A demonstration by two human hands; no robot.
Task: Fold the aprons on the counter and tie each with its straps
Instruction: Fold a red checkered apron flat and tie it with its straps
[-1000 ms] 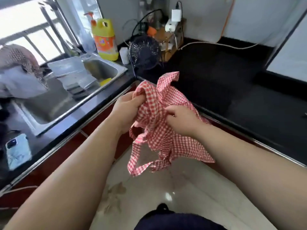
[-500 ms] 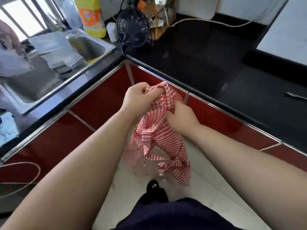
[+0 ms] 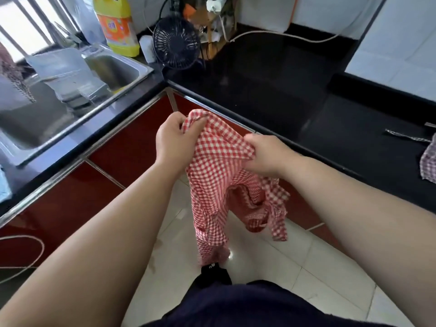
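Observation:
A red-and-white checked apron (image 3: 219,171) hangs crumpled in the air in front of the red cabinet doors, below the counter edge. My left hand (image 3: 173,140) grips its top left corner. My right hand (image 3: 266,154) grips the top edge further right, with cloth bunched in its fingers. The rest of the apron and a strap dangle toward the floor. A second, purplish checked apron (image 3: 428,161) lies on the black counter (image 3: 271,90) at the far right edge, with its strap (image 3: 405,135) stretched to the left.
A steel sink (image 3: 70,90) with plastic trays sits at left. A yellow detergent jug (image 3: 116,24), a small black fan (image 3: 175,43) and a cluttered wooden rack stand in the counter's corner. A white cable runs along the back. The floor below is tiled.
The apron has come off the counter edge and down in front of the cabinets. My hands have spread apart along its top edge, so the cloth hangs longer.

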